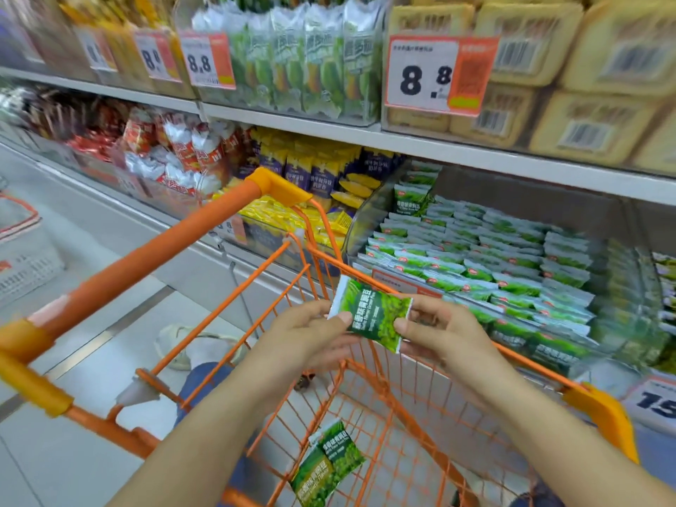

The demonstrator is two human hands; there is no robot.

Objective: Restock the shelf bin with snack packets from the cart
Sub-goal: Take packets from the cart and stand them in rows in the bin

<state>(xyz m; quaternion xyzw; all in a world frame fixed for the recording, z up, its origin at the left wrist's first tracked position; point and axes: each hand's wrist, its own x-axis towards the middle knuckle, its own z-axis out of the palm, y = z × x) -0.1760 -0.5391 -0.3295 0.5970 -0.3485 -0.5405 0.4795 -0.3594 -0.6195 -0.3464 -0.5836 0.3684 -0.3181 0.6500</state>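
Note:
A green snack packet [370, 313] hangs above the orange cart [365, 389], tilted, held at both ends. My left hand [311, 333] pinches its left end with the thumb on top. My right hand [437, 329] pinches its right end. Two more green packets [327, 461] lie on the cart's wire floor near me. To the right, the clear shelf bin [369, 214] holds several rows of the same green packets [504, 265], lying flat.
The orange cart handle [175, 236] runs up to the left, in front of the lower shelf. Bins of yellow packets [292, 217] and red-and-white packets [175, 159] sit left of the green bin. Upper shelves carry price tags [435, 73]. My shoe [190, 345] stands on the grey floor.

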